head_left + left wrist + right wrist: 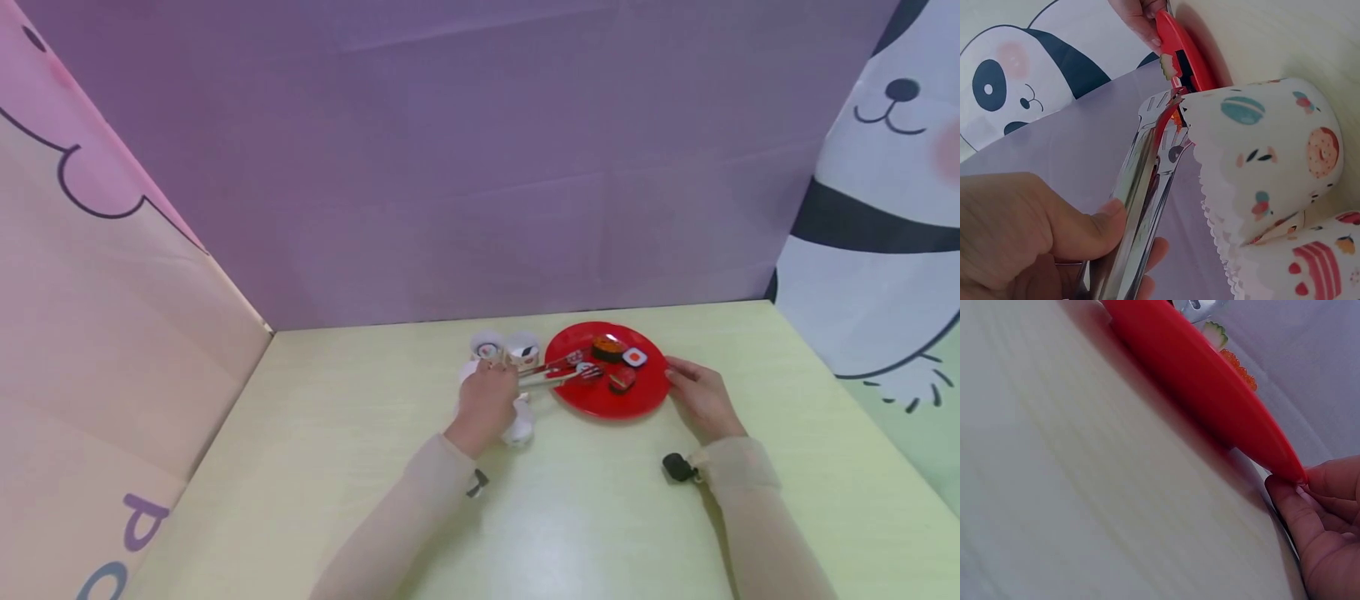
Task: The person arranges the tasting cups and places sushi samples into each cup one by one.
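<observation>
My left hand (pixel 489 402) grips a pair of metal tongs (pixel 1138 194), thumb on one side and fingers curled beneath. The slotted tips reach over the left half of a red plate (pixel 607 408). Toy sushi sits there: an orange roe piece (pixel 608 348), a white-rimmed roll (pixel 634 357) with an orange centre, and a red and green piece (pixel 622 381). The tips overlap another light piece in the head view; I cannot tell whether they hold it. My right hand (pixel 703 398) pinches the plate's right rim between thumb and fingers, also seen in the right wrist view.
Several white paper cups stand left of the plate, including a back-left cup (pixel 487 345), a cup (pixel 522 350) beside the plate and a printed, scallop-rimmed cup (pixel 1266 150). A small black object (pixel 678 467) is by the right sleeve. A purple backdrop (pixel 480 167) rises behind the table.
</observation>
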`<state>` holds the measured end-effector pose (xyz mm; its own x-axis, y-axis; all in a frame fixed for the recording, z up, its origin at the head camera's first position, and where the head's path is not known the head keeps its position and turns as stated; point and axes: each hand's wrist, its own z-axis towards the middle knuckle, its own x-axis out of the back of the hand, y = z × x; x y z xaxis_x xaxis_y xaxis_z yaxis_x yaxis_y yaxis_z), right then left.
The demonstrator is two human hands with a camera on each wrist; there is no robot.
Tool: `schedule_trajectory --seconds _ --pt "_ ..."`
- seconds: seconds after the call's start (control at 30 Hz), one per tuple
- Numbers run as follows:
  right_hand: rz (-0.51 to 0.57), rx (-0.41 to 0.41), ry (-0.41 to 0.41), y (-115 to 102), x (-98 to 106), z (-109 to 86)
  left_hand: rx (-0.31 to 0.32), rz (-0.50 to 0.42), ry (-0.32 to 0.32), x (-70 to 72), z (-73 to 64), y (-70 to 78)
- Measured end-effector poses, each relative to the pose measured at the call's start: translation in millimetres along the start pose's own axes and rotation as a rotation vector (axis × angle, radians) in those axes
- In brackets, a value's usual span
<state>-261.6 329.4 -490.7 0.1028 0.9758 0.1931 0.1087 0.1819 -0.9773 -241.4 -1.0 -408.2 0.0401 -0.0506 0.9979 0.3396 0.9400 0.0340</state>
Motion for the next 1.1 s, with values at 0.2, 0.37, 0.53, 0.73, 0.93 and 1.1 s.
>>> schedule_trajectory --seconds 0.2,0.37,0.53,0.73,0.93,1.1 --pt "-0.006 -0.005 -0.004 0.2 0.4 0.4 -0.015 0.027 0.015 -0.1 -2.5 -5.0" --pt "-0.027 -0.031 -0.008 0.0 0.1 -0.7 -0.015 0.036 0.029 1.1 -6.8 -10.9" --pt "-0.023 -0.025 -0.007 0.6 0.0 0.0 0.001 0.034 0.043 4.3 -11.8 -17.0" --pt "-0.007 0.011 0.001 1.3 -0.7 0.1 0.018 -0.001 0.048 10.5 -16.7 -25.4" --pt "-0.012 -0.004 -0.011 0.3 -1.7 0.1 0.028 -0.037 0.087 18.7 -24.5 -34.8" --pt "-0.003 -0.004 -0.010 -0.3 -2.2 0.2 0.047 -0.043 0.101 21.7 -28.7 -42.0"
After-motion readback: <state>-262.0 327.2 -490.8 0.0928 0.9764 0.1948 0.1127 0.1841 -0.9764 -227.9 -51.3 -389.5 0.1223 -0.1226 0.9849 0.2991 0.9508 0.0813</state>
